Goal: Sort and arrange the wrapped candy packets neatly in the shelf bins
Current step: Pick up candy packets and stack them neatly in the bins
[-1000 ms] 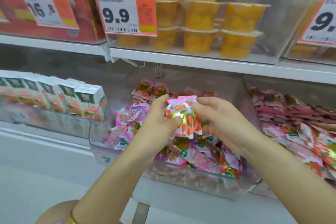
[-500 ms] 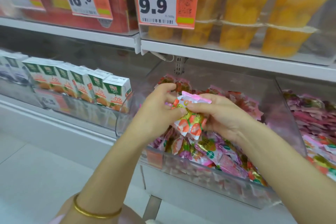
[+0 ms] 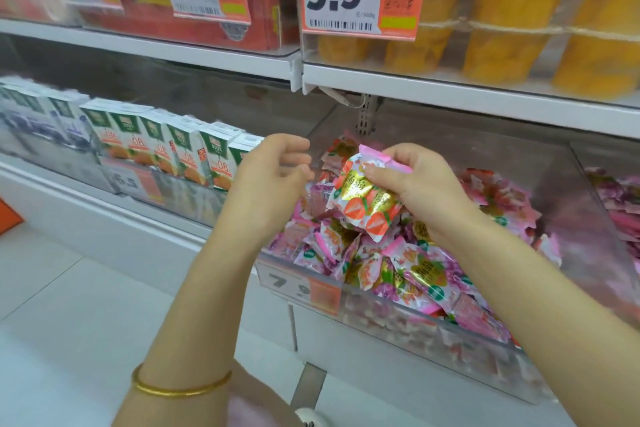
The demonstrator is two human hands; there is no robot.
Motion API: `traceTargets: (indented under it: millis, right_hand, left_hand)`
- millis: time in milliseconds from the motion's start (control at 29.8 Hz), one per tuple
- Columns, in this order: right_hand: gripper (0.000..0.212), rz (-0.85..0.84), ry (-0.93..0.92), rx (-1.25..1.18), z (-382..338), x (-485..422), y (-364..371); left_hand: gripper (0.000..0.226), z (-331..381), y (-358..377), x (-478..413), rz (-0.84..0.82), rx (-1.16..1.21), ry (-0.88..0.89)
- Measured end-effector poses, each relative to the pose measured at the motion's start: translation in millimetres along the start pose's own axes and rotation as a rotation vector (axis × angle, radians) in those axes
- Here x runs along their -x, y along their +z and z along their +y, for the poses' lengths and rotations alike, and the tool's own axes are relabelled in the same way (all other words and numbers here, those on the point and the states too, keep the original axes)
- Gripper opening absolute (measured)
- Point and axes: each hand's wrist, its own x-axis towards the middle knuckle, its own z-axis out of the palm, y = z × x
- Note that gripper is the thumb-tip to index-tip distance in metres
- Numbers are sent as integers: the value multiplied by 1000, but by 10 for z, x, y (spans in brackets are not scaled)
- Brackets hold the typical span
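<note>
Right hand (image 3: 420, 191) grips a candy packet (image 3: 363, 199), thumb across its front, fingers curled behind. It may be more than one packet stacked; cannot tell. The packet hangs above the clear bin (image 3: 433, 333), over the near-left part of the pile (image 3: 401, 274) of similar pink, gold and strawberry-print packets.

Left hand (image 3: 273, 180) holds nothing, fingers loosely curled. It sits at 9 o'clock of the packet, just beside it but apart.

Key relation: the pile lies at 6 o'clock from the held packet, close below. The packet's long axis runs roughly 12 to 6, pink sealed edge up, lower end tipped slightly toward 7. The packets in the pile lie flatter and at mixed angles. Judgement: to sit neatly, the held packet needs laying over, not dropping end-on. The right hand is the nearer hand and already has it. The left is free to clear or square a spot in the pile.

Against half a second ago: both hands were then on the packet, left fingertips at its top edge. Now the left has let go and drawn off toward 9 o'clock. The right's grip looks the same, packet a little more upright.

Surroundings: juice cartons (image 3: 180, 149) at 9 o'clock of the bin; a second bin (image 3: 616, 204) of packets at 3 o'clock.
</note>
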Motion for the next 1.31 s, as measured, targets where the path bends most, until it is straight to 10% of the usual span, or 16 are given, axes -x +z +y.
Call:
traceTargets:
  millis: [402,905,1106,1207,1307]
  right_hand:
    - [42,222,50,-34,111,-89,-175]
    - [4,151,468,-319,149,-624,-169]
    - [20,-24,294,243,-52,-952,56]
    - [34,173,-53,619,127,-830,70]
    - [46,-15,-297,681,248,-691,196]
  left_hand:
    - [27,-13,33,-4,-25,-52,0]
    - [32,-9,307,-116,-89,-263,9]
    - [31,-29,384,-194,-92,-269,14]
    - [30,-74,374,-210,-90,-275,8]
    - [31,-63,363,-220,-58,-284,7]
